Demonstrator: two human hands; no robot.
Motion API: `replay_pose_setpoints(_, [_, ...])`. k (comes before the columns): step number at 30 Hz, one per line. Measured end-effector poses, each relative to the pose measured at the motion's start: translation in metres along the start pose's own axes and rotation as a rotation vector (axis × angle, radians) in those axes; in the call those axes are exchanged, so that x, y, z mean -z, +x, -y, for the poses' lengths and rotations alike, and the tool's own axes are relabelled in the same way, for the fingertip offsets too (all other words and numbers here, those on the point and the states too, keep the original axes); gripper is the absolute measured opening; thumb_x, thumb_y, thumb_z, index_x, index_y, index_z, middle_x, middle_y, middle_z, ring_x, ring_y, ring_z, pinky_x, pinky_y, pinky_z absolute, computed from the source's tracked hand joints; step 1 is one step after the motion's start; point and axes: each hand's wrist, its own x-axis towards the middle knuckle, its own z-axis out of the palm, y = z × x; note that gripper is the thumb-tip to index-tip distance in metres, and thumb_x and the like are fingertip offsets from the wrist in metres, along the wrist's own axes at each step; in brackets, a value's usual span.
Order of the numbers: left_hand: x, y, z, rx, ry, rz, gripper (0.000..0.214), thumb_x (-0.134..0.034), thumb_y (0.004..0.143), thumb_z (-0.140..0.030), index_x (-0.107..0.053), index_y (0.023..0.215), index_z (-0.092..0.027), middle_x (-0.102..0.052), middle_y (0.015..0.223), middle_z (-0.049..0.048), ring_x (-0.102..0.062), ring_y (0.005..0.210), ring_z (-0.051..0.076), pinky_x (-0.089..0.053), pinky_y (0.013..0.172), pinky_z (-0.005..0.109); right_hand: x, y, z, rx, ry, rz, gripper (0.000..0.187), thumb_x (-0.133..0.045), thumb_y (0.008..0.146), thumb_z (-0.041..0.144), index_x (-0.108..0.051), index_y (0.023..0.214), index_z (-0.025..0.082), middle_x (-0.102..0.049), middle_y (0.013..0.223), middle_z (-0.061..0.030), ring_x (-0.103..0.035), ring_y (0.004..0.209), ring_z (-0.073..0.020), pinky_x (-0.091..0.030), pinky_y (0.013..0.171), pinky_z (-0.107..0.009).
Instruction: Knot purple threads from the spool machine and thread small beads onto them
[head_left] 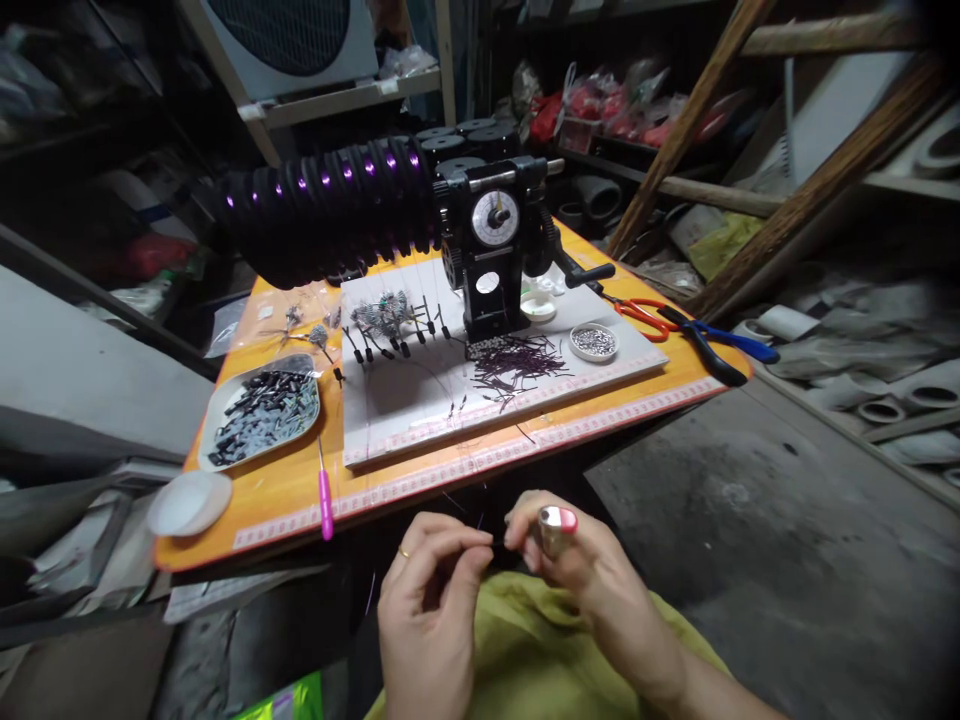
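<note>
Both my hands are low in front of me, over a yellow-green cloth on my lap [547, 650], below the front edge of the orange board [390, 490]. My left hand [431, 590] pinches a thin dark thread or wire between thumb and fingers. My right hand [581, 560] grips a lighter [556, 527] with a silver top and a pink body, and its fingertips meet the left hand's at the thread. Fine lines run from the hands up toward the board.
On the orange board stand a black winding machine with a dial [495, 250], a white slab [450, 390] with dark thin tubes [517, 360], a dish of beads [593, 342], a tray of dark pieces [262, 410], a pink-handled tool [325, 500], scissors [645, 315] and pliers [712, 345].
</note>
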Motion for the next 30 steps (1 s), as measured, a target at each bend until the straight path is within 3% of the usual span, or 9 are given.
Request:
replay_pose_setpoints(3, [-0.001,0.002,-0.001,0.054,-0.059,-0.004,0.01,-0.07,0.085,-0.016,-0.074,0.078,-0.022,-0.064,0.077,0.0011,-0.063,0.071,0.013,-0.053,0.062,0.018,-0.003,0.002,0.0,-0.151,0.19,0.053,0.072,-0.033,0.086,0.083,-0.051,0.06,0.018,-0.039,0.061,0.0024,-0.028,0.055,-0.0105,-0.021,0.053,-0.027])
replay_pose_setpoints(9, [-0.001,0.003,0.0,0.051,-0.079,-0.007,0.012,-0.069,0.085,-0.014,-0.074,0.079,-0.024,-0.065,0.078,-0.0005,-0.063,0.072,0.011,-0.052,0.064,0.016,-0.012,0.003,-0.005,-0.439,0.416,0.071,0.063,-0.051,0.081,0.076,-0.04,0.056,0.019,-0.031,0.052,0.0072,-0.017,0.048,-0.0064,-0.012,0.048,-0.024])
replay_pose_setpoints(16, [0.001,0.002,0.005,-0.012,0.057,-0.004,0.013,-0.068,0.087,-0.013,-0.073,0.082,-0.024,-0.065,0.08,-0.0007,-0.063,0.075,0.012,-0.051,0.066,0.016,-0.012,0.002,-0.015,-0.515,0.534,0.076,0.057,-0.053,0.085,0.067,-0.039,0.059,0.018,-0.031,0.053,0.0084,-0.016,0.045,-0.0037,-0.01,0.048,-0.022])
replay_pose_setpoints(30, [-0.001,-0.003,0.009,0.029,0.015,0.025,0.014,-0.066,0.089,-0.015,-0.072,0.086,-0.028,-0.063,0.084,-0.0038,-0.061,0.078,0.009,-0.049,0.07,0.014,-0.016,0.001,-0.012,-0.589,0.493,0.109,0.06,-0.053,0.08,0.073,-0.039,0.06,0.018,-0.031,0.054,0.0089,-0.014,0.046,-0.0034,-0.008,0.047,-0.02])
